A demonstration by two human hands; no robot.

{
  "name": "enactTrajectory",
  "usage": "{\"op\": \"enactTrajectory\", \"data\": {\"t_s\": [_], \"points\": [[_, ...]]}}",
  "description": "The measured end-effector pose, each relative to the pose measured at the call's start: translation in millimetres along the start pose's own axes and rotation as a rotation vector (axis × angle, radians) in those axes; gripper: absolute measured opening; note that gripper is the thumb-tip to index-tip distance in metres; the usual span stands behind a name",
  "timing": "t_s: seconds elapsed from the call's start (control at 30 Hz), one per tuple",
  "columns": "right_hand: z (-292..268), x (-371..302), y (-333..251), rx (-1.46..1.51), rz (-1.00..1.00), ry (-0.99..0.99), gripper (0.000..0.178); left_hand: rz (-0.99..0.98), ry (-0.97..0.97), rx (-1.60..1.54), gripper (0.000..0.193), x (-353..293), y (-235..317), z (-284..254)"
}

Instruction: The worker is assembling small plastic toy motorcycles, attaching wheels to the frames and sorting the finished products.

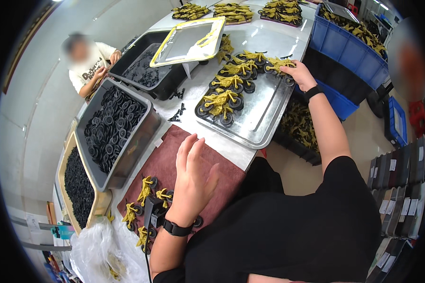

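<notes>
My right hand (299, 75) reaches to the far right of a silver metal tray (262, 120), its fingers closed on a yellow toy motorcycle (277, 65) with black wheels. Similar motorcycles (226, 81) stand in rows along the tray's left and far side. Over a reddish-brown cloth (174, 144) my left hand (193, 174) is raised, fingers stretched out, with nothing in it. Beside that wrist, several more yellow motorcycles (145, 188) lie on the cloth around a small black device (151, 210) with a cable; my forearm partly hides them.
A grey bin of black wheels (113, 122) and a cream bin of small black parts (78, 186) stand left. Behind is a black bin (144, 70) under a yellow-edged lid (189, 42). Blue crates (347, 45) stand right. Another person (87, 61) sits across the table.
</notes>
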State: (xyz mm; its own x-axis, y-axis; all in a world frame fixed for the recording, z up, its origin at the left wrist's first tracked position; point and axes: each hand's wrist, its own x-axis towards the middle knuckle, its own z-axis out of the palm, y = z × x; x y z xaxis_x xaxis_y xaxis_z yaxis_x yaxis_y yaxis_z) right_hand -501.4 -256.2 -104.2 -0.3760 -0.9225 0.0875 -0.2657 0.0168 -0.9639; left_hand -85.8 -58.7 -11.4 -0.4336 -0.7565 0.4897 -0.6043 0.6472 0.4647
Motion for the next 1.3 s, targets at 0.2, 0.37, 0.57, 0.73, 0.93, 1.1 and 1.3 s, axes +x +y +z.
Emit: {"op": "enactTrajectory", "data": {"t_s": [0.2,0.37,0.57,0.73,0.93,1.1,1.3], "points": [[5.3,13.3,-13.5,-0.390,-0.018,-0.126,0.046,-0.076,-0.047,0.027,0.053,-6.5,-3.2,-3.3],[1.8,15.7,-11.7,-0.675,-0.101,0.062,0.045,-0.117,-0.056,0.055,0.047,-11.2,-2.0,-9.8],[36.8,-53.9,-37.0,-1.002,0.060,0.095,0.065,-0.132,-0.074,0.071,0.041,-13.0,-6.3,-8.2],[37.3,-46.7,-5.5,-0.717,-0.297,0.307,0.077,-0.162,-0.105,0.049,0.038,-18.9,-7.4,-9.8],[26.1,-21.3,-1.3,-0.840,-0.387,0.108,0.078,-0.134,-0.120,0.073,0.033,-18.6,-5.3,-8.9],[4.5,-3.9,-16.2,-0.707,-0.378,-0.242,0.075,-0.155,-0.144,0.048,0.033,-22.0,-7.2,-9.0],[-7.9,9.7,-18.8,-0.705,-0.383,-0.319,0.065,-0.163,-0.174,0.012,0.037,-21.8,-10.5,-5.4]]}}
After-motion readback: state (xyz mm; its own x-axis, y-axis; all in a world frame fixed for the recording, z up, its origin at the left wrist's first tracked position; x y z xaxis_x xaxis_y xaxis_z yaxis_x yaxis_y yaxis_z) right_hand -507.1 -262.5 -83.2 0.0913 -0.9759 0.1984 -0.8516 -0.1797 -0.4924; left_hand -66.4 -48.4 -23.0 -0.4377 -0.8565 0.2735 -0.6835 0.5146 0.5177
